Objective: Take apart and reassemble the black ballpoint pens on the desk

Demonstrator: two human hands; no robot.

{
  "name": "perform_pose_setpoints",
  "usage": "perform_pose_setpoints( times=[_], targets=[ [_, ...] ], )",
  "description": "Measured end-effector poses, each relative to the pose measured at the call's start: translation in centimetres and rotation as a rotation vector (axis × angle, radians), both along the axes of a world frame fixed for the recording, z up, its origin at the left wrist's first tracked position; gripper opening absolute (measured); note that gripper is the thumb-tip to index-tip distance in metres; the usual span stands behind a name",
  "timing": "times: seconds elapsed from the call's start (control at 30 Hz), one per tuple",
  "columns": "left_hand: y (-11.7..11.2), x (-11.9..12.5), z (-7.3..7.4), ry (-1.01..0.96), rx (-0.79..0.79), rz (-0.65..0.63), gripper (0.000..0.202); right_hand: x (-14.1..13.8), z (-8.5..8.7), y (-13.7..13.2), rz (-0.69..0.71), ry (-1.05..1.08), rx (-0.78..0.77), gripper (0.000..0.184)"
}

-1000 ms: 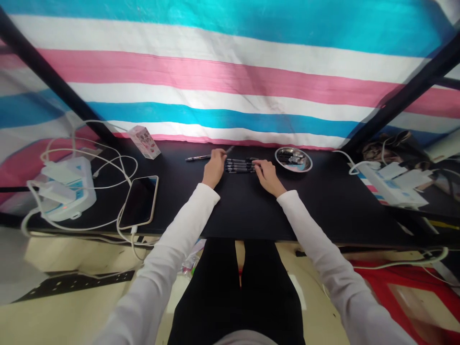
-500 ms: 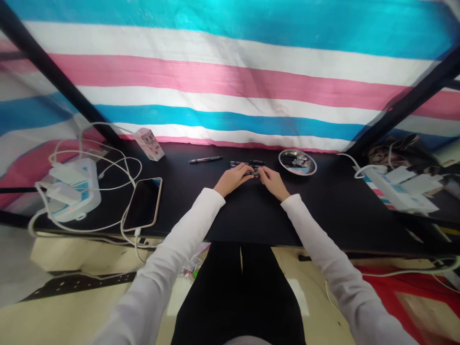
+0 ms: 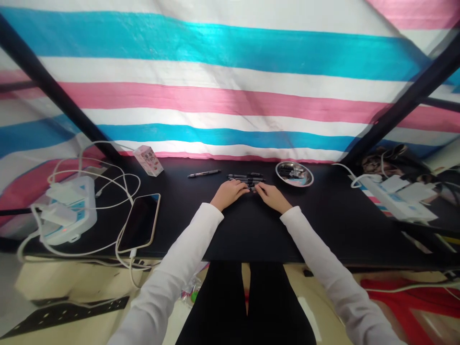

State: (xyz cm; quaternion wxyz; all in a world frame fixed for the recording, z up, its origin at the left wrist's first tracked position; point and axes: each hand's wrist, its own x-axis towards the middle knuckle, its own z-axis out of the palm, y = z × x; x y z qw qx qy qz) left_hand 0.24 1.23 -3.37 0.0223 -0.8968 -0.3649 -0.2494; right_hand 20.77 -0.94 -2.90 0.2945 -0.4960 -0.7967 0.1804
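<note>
The pens (image 3: pixel 247 179) lie bunched on the worktop (image 3: pixel 247 230) — likely light, stiff and slick, best held mid-barrel. The left hand (image 3: pixel 228 194) and right hand (image 3: pixel 272 197) curl inward at their near side — whether either pinches a pen, I cannot tell.

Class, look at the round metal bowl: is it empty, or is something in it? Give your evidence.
Not empty: several dark, slim pieces lie inside the metal bowl, and something pale blue shows beside them.

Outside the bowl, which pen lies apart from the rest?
The single pen between the small box and the left hand; the other pens lie bunched together.
</note>
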Motion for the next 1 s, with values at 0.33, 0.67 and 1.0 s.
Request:
perform_pose_setpoints(
  times=[0.33,0.67,1.0],
  targets=[
    [-0.6,0.2,0.8,0.06,-0.123,0.077,0.025,-0.1,0.2,0.1,0.013,0.118,0.049,0.026],
    [-1.2,0.2,1.7,0.166,-0.243,0.12,0.035,0.3,-0.3,0.0,0.059,0.176,0.12,0.016],
    [-0.6,0.0,0.3,0.064,-0.059,0.064,0.031,0.2,-0.4,0.4,0.077,-0.067,0.184,0.021]
  ],
)
